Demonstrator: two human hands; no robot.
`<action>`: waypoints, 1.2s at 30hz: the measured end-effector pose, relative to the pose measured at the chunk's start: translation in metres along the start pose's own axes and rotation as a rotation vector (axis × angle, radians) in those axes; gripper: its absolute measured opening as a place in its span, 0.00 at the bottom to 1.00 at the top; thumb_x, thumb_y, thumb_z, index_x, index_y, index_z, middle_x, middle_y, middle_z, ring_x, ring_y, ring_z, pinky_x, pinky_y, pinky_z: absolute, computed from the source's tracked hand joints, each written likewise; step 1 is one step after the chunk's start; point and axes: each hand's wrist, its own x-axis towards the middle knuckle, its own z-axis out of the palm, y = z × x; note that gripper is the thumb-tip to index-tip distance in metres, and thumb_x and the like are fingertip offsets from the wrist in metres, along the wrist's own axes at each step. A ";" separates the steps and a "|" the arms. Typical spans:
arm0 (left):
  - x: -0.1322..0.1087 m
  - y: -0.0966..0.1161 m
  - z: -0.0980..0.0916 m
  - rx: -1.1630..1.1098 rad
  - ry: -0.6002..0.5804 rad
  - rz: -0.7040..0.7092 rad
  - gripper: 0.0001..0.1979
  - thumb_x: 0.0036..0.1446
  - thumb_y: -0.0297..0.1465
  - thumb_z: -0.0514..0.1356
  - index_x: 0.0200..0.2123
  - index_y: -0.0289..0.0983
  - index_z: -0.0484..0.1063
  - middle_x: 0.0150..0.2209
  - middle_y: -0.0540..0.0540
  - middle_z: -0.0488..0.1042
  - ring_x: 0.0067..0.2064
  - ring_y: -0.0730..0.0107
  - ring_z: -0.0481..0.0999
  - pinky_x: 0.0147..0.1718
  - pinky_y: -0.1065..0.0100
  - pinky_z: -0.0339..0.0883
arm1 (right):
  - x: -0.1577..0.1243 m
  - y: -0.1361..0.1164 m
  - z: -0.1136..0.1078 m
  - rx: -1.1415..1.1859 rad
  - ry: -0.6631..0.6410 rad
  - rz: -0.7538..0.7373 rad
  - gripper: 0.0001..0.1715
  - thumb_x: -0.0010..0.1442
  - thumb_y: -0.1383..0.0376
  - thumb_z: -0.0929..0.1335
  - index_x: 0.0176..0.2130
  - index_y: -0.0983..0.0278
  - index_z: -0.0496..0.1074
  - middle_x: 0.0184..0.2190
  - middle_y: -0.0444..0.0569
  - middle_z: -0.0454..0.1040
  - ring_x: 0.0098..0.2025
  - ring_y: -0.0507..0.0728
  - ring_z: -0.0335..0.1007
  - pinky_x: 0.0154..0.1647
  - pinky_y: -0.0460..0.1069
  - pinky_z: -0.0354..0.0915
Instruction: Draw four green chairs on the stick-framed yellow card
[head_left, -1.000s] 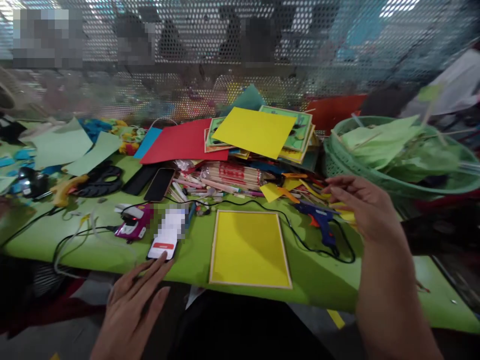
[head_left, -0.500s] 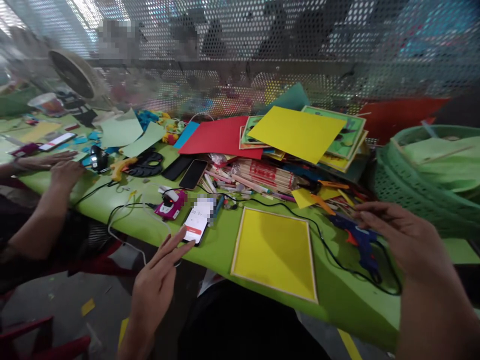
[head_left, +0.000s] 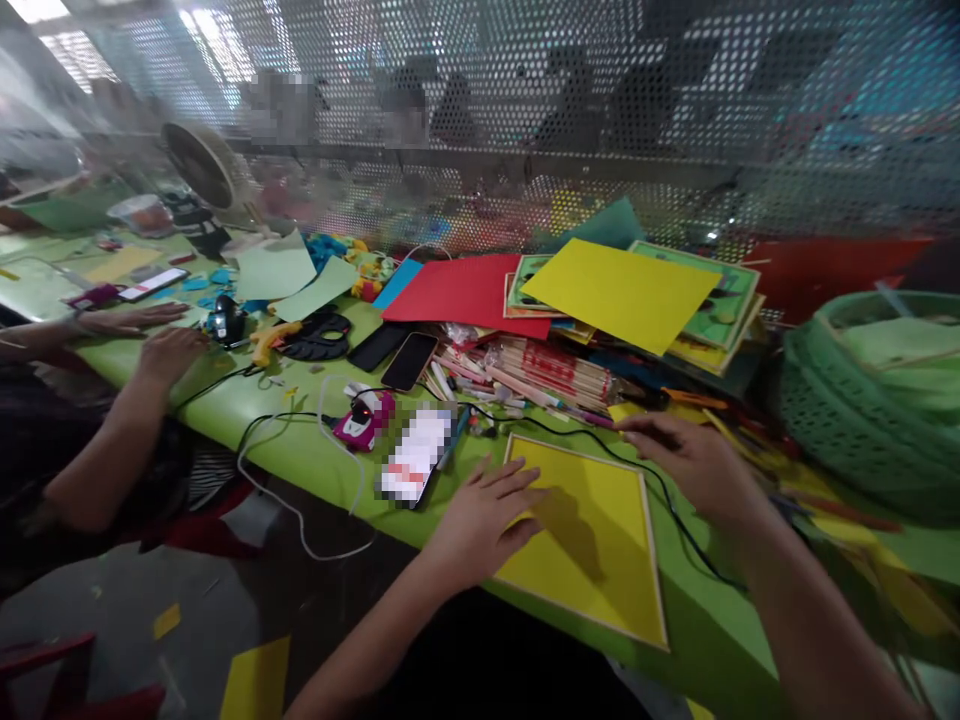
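Cluttered green table (head_left: pixel 697 610) bears a framed yellow board (head_left: pixel 600 560), face bare, at its near edge; left hand (head_left: pixel 487 510) lies flat on it, fingers apart, right hand (head_left: pixel 686 460) hovers at its far corner, fingers loosely together, empty.

Bright overhead light, backlit mesh glare, blurred warped edges.

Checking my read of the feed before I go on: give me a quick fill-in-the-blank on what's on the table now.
1. The left hand lies flat on the ___ framed board.
2. The phone lies to the ___ of that hand.
3. The right hand is at the board's far ___ corner.
4. The basket at the right is ___.
Missing words: yellow; left; right; green.
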 end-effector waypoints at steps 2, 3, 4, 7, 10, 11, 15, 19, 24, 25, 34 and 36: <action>0.009 -0.010 0.015 -0.011 0.030 -0.009 0.14 0.67 0.33 0.58 0.54 0.44 0.76 0.61 0.46 0.74 0.67 0.60 0.68 0.71 0.46 0.47 | 0.015 -0.005 0.013 -0.113 -0.035 -0.124 0.17 0.64 0.54 0.66 0.45 0.60 0.79 0.43 0.52 0.82 0.43 0.62 0.77 0.45 0.54 0.68; 0.011 -0.015 0.021 -0.020 0.047 -0.014 0.13 0.68 0.32 0.57 0.53 0.44 0.76 0.60 0.46 0.75 0.67 0.61 0.68 0.71 0.48 0.47 | 0.023 -0.008 0.019 -0.172 -0.052 -0.159 0.16 0.65 0.56 0.66 0.45 0.59 0.80 0.44 0.52 0.81 0.44 0.62 0.77 0.45 0.53 0.68; 0.013 -0.018 0.026 -0.031 0.042 -0.007 0.13 0.68 0.32 0.58 0.52 0.43 0.76 0.61 0.46 0.75 0.67 0.62 0.68 0.71 0.49 0.47 | 0.030 -0.010 0.026 -0.217 -0.066 -0.180 0.16 0.65 0.58 0.65 0.46 0.59 0.79 0.45 0.52 0.81 0.45 0.61 0.77 0.45 0.53 0.68; 0.013 -0.024 0.032 -0.052 0.038 -0.015 0.13 0.67 0.32 0.59 0.52 0.44 0.76 0.61 0.46 0.75 0.67 0.63 0.68 0.71 0.50 0.48 | 0.052 -0.018 0.047 -0.341 -0.066 -0.218 0.15 0.65 0.63 0.65 0.46 0.60 0.79 0.46 0.52 0.81 0.46 0.61 0.77 0.46 0.53 0.68; 0.012 -0.024 0.032 -0.057 0.043 -0.021 0.13 0.67 0.31 0.58 0.52 0.44 0.76 0.61 0.46 0.75 0.66 0.62 0.69 0.71 0.49 0.47 | 0.072 -0.026 0.069 -0.467 -0.053 -0.232 0.14 0.66 0.62 0.66 0.48 0.59 0.79 0.46 0.52 0.81 0.48 0.61 0.76 0.46 0.51 0.67; 0.012 -0.024 0.032 -0.056 0.048 -0.019 0.13 0.67 0.31 0.58 0.52 0.44 0.76 0.60 0.46 0.75 0.66 0.62 0.69 0.71 0.49 0.47 | 0.077 -0.029 0.076 -0.516 -0.035 -0.227 0.15 0.67 0.60 0.65 0.47 0.59 0.79 0.45 0.53 0.80 0.47 0.61 0.76 0.45 0.51 0.67; 0.012 -0.024 0.032 -0.055 0.060 -0.020 0.14 0.66 0.31 0.59 0.53 0.45 0.76 0.60 0.47 0.76 0.66 0.63 0.69 0.71 0.49 0.48 | 0.090 -0.038 0.095 -0.694 0.012 -0.190 0.12 0.67 0.59 0.66 0.44 0.60 0.78 0.42 0.53 0.79 0.42 0.60 0.76 0.38 0.49 0.63; 0.011 -0.026 0.033 -0.068 0.068 -0.013 0.13 0.66 0.30 0.59 0.52 0.45 0.76 0.59 0.47 0.76 0.65 0.62 0.70 0.70 0.50 0.49 | 0.091 -0.038 0.098 -0.667 0.048 -0.149 0.08 0.65 0.62 0.68 0.38 0.61 0.76 0.40 0.53 0.79 0.41 0.60 0.75 0.35 0.49 0.62; 0.011 -0.028 0.033 -0.085 0.126 0.002 0.14 0.67 0.30 0.58 0.54 0.44 0.75 0.58 0.46 0.77 0.64 0.61 0.72 0.68 0.49 0.53 | 0.082 -0.031 0.079 -0.295 0.071 -0.016 0.09 0.60 0.60 0.69 0.35 0.62 0.76 0.32 0.49 0.80 0.33 0.57 0.74 0.34 0.49 0.63; 0.011 -0.028 0.032 -0.090 0.141 0.003 0.15 0.67 0.30 0.58 0.55 0.43 0.75 0.58 0.45 0.77 0.64 0.60 0.72 0.67 0.49 0.55 | 0.079 -0.030 0.074 -0.211 0.063 -0.006 0.10 0.59 0.59 0.69 0.35 0.62 0.76 0.30 0.48 0.80 0.31 0.57 0.73 0.33 0.49 0.63; 0.012 -0.025 0.028 -0.087 0.171 -0.021 0.12 0.67 0.29 0.58 0.51 0.42 0.77 0.52 0.45 0.81 0.57 0.61 0.77 0.63 0.49 0.61 | 0.054 -0.006 0.045 -0.094 0.064 0.009 0.19 0.58 0.52 0.69 0.37 0.63 0.79 0.31 0.48 0.80 0.31 0.57 0.72 0.32 0.49 0.63; 0.012 -0.025 0.028 -0.080 0.169 -0.017 0.12 0.67 0.29 0.58 0.51 0.42 0.77 0.53 0.45 0.81 0.57 0.61 0.77 0.63 0.48 0.61 | 0.054 -0.004 0.047 -0.120 0.064 0.014 0.18 0.58 0.52 0.69 0.36 0.63 0.78 0.30 0.48 0.80 0.30 0.57 0.72 0.32 0.49 0.63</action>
